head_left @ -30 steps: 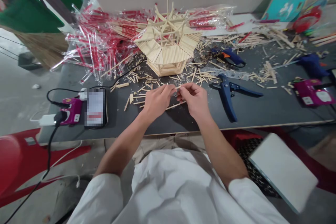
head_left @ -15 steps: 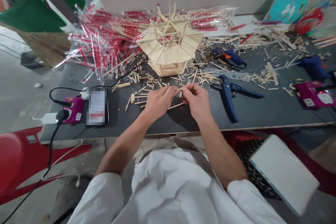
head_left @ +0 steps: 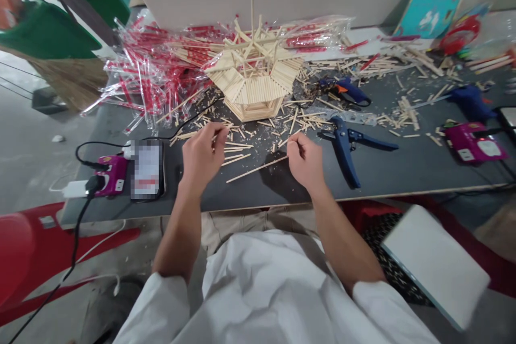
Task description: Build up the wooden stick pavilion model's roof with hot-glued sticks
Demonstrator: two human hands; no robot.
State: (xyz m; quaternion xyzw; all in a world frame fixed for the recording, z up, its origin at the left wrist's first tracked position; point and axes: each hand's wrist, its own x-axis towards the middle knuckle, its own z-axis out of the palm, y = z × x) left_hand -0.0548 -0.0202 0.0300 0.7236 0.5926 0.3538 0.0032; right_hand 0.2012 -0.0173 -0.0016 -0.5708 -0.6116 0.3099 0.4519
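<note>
Change: from here I see the left hand [head_left: 203, 157] and right hand [head_left: 305, 161] well apart; earlier they met fingertip to fingertip, and the left hand has since moved left.
Left fingers: half curled [head_left: 215, 137] above loose sticks; I cannot tell whether they have hold of one.
Right fingers: loosely bent [head_left: 296, 142]; a long stick [head_left: 258, 169] ends at them, but I cannot tell whether it is gripped.
Main piece: the stick model [head_left: 252, 86], a many-sided tiered structure, stands on the dark table [head_left: 374, 169], beyond and between the hands.
Bags: clear plastic bags [head_left: 149, 78] behind the model hold red-wrapped chopsticks.
Bins: two green bins [head_left: 48, 32] sit past the table's far left corner; I cannot see inside them.
Right of hands: blue pliers [head_left: 346, 150] lie just beside the right hand, with a blue glue gun [head_left: 344, 88] beyond them.
Left of hands: a phone [head_left: 147, 169] lies beside a purple power strip [head_left: 110, 174].
</note>
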